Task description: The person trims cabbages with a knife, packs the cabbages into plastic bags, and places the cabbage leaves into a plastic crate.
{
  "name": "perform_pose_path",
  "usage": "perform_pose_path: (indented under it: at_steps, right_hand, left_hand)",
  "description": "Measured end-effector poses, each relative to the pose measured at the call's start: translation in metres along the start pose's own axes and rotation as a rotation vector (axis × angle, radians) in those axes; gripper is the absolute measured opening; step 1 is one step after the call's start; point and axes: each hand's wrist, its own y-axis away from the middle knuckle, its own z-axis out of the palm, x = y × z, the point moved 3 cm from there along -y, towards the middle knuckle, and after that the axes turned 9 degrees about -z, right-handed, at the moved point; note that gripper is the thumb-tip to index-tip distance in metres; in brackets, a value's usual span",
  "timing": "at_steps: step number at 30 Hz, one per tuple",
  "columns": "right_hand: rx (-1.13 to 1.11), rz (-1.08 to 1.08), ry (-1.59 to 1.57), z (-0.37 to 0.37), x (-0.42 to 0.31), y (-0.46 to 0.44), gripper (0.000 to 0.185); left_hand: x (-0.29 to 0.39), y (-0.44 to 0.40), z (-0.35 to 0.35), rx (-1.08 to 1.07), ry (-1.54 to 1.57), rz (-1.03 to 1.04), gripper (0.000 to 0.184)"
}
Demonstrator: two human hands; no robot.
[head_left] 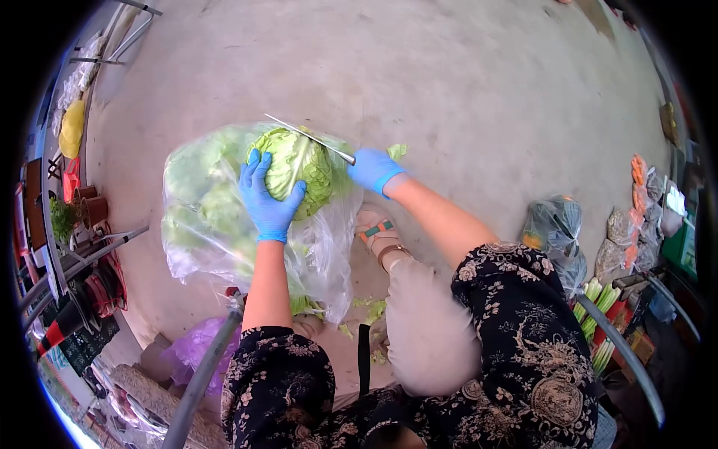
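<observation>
A round green lettuce head [299, 168] rests on a clear plastic bag [202, 194] with more green heads inside it. My left hand [268, 196], in a blue glove, lies on the lettuce's lower left side with its fingers apart. In my blue-gloved right hand [372, 170] is the handle of a knife [310, 137]. The blade points to the upper left and lies across the top right part of the lettuce. Whether the edge has entered the leaves cannot be made out.
Loose leaf pieces [376, 309] lie on the floor near my sandalled foot [379, 233]. A purple bag [198, 352] is at the lower left. Bagged vegetables [555, 224] and green stalks [591, 307] stand at the right, beside a metal rail [624, 355].
</observation>
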Motion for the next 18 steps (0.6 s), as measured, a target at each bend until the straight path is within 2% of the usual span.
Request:
perform_pose_path:
  at_steps: [5, 7, 8, 11, 12, 13, 16, 18]
  right_hand:
    - [0.105, -0.008, -0.001, 0.006, 0.001, -0.051, 0.029]
    - [0.135, -0.009, 0.025, -0.01, 0.004, -0.02, 0.03]
    - [0.195, -0.031, -0.044, -0.018, 0.006, -0.008, 0.031]
    - [0.348, -0.047, -0.345, -0.022, 0.01, 0.006, 0.034]
    - [0.361, -0.021, -0.478, -0.017, 0.012, 0.003, 0.036]
    - [0.37, 0.005, -0.613, -0.008, 0.014, -0.001, 0.038]
    - [0.415, -0.11, -0.907, 0.022, 0.001, -0.023, 0.04]
    - [0.332, -0.092, -0.88, 0.036, -0.006, -0.03, 0.04]
  left_hand:
    - [-0.009, -0.001, -0.004, -0.015, 0.034, 0.052, 0.066]
    - [-0.005, 0.006, -0.005, 0.0, 0.081, 0.04, 0.066]
    - [-0.006, 0.007, -0.007, -0.026, 0.049, 0.026, 0.069]
    - [-0.012, 0.016, -0.01, 0.035, 0.203, -0.007, 0.075]
    - [-0.018, 0.022, -0.013, 0.012, 0.148, 0.002, 0.093]
    - [-0.024, 0.03, -0.015, 0.02, 0.14, -0.054, 0.101]
    - [-0.039, 0.06, -0.018, 0.023, 0.054, -0.275, 0.126]
    - [-0.043, 0.082, -0.008, -0.058, 0.451, -0.524, 0.129]
